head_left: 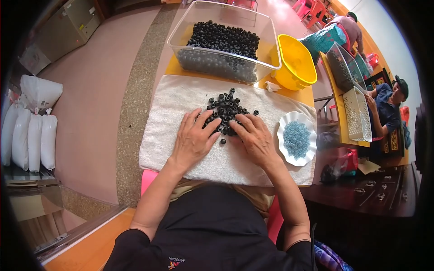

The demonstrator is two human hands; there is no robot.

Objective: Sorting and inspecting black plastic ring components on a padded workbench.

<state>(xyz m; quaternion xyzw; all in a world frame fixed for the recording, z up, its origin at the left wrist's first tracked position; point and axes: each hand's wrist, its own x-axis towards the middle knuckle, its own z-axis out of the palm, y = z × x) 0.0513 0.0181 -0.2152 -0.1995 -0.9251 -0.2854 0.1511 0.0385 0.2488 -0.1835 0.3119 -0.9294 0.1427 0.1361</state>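
A loose pile of small black round pieces, several with a hole or hollow showing, lies on a white towel. My left hand rests at the pile's left side, fingers spread and touching some pieces. On the opposite side, my right hand is also open, its fingertips against the pieces. One single black piece sits apart, between my hands. To the right of my right hand stands a white wavy-edged plate holding many tiny clear blue pieces.
Beyond the towel is a clear plastic bin filled with black pieces, beside a yellow tub. A crumpled white tissue lies near the tub. At right, a person sits by a white basket; another person bends farther back. White sacks stand left.
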